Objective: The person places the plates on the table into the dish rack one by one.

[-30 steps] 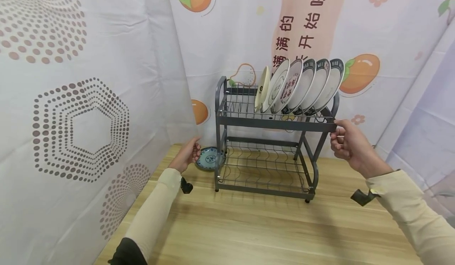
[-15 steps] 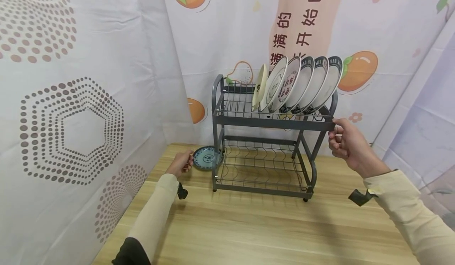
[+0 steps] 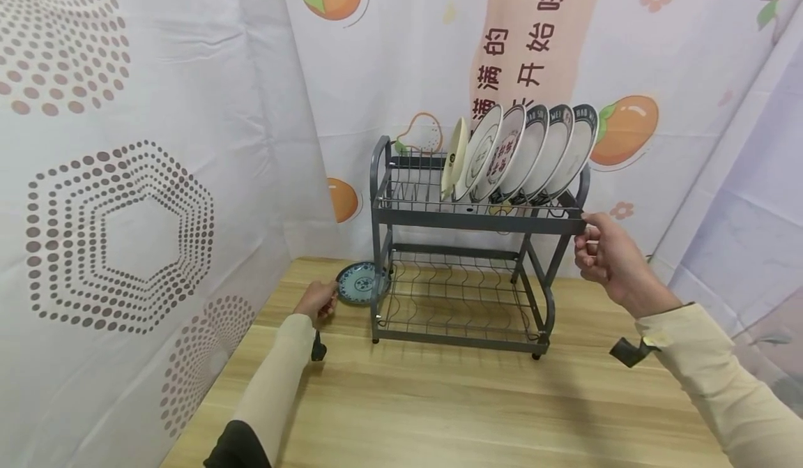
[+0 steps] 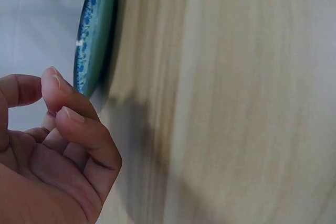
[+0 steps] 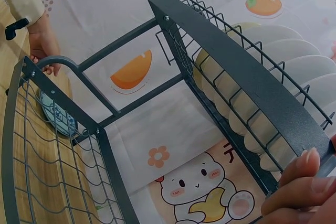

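Note:
My left hand (image 3: 316, 299) is beside the blue-patterned plate (image 3: 357, 284), which lies on the table left of the dish rack (image 3: 479, 222). Its fingers are loosely bent, with thumb and index tips close together. In the left wrist view the index finger (image 4: 68, 98) overlaps the near end of the plate (image 4: 94, 35), with nothing seen between the fingertips. My right hand (image 3: 615, 262) grips the front right corner of the rack's upper tier, thumb on top and fingers curled below. Several plates (image 3: 574, 151) and a cream-coloured dish (image 3: 454, 157) stand on edge in that tier.
The rack's lower wire tier (image 3: 458, 297) holds no dishes. The rack stands on a wooden table (image 3: 452, 398). Patterned curtains (image 3: 157, 175) hang close on the left and behind. In the right wrist view, rack bars lie between my right hand and the plate.
My left hand has moved down and slightly left, to the plate's left rim. My right hand keeps its grip on the rack corner. The whole view has shifted slightly.

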A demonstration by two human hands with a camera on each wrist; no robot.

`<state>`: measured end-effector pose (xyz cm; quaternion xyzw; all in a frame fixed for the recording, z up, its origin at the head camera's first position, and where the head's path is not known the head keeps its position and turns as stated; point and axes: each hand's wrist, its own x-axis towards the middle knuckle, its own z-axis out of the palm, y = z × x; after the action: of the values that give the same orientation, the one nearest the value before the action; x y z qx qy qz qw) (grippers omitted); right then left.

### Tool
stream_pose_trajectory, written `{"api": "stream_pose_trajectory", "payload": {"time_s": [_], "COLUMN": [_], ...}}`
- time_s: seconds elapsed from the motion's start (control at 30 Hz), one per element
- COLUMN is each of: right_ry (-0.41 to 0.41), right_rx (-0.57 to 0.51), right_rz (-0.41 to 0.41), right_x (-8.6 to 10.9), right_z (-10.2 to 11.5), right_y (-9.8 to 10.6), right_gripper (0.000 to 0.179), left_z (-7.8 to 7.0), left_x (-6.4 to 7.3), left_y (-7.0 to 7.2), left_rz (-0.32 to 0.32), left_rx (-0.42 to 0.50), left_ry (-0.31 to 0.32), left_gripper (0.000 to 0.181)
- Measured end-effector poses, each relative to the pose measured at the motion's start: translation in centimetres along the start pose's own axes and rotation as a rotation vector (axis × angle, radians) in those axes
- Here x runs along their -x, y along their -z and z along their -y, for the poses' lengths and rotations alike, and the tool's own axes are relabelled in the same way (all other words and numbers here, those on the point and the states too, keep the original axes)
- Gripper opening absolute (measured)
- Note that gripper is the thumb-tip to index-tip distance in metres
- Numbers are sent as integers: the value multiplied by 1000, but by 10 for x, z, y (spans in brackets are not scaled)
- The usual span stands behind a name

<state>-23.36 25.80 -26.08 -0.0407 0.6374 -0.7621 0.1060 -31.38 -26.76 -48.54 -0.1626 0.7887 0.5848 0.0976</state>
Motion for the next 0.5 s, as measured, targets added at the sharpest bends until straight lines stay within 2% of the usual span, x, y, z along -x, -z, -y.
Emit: {"api": "stream_pose_trajectory", "payload": {"time_s": [0.23, 0.37, 0.5], "right_ry": [7, 11, 13], "right_rx": [21, 24, 20], "right_rz": [-12, -19, -23], "right_x": [-2, 0, 1], "right_z": [-2, -1, -1], "right_y": [-2, -2, -3], "right_gripper": [45, 45, 45], "left_z": [12, 14, 15], "left_x": [-6, -13, -17], "left_y": [-1, -3, -6], "left_rz": [-18, -17, -14], "left_rx": [-80, -126, -135], "left_ry": [2, -1, -8], "left_gripper": [32, 34, 36]}}
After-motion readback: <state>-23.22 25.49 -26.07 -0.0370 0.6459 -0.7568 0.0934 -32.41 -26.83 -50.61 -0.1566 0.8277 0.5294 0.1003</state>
